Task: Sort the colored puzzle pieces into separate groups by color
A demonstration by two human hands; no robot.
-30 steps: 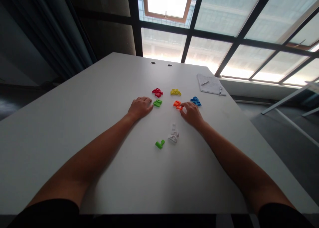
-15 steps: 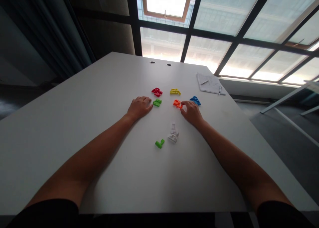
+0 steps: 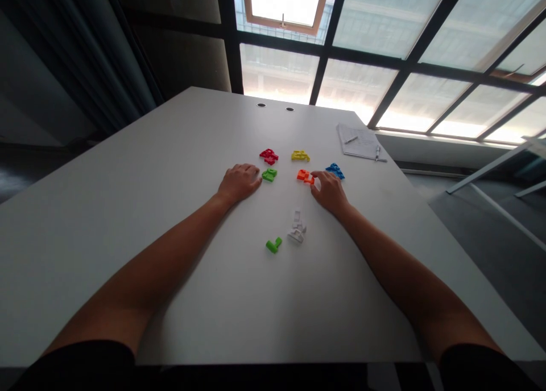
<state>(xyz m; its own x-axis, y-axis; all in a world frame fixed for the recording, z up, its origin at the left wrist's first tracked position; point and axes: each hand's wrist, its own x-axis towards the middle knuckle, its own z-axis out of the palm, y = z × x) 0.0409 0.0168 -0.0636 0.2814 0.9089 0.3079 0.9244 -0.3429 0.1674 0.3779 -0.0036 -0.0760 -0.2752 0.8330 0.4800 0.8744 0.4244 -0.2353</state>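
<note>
Right hand [image 3: 329,193] — fingertips [image 3: 314,176] against the orange plastic piece [image 3: 305,177], grip indeterminate; left hand [image 3: 239,184] lies open, palm down, just beside the green plastic piece [image 3: 269,175] on the worktop [image 3: 128,209].

1. The table [image 3: 140,209] has a smooth, matt white top.
2. On the table, the orange piece [image 3: 305,177] and white piece [image 3: 297,227] look like smooth, faintly glossy plastic.
3. Near the table's far edge, the paper sheet [image 3: 359,142] looks thin and matt.
4. Beyond the table, glass panes [image 3: 354,89] sit in dark, matt frames [image 3: 324,52].
</note>
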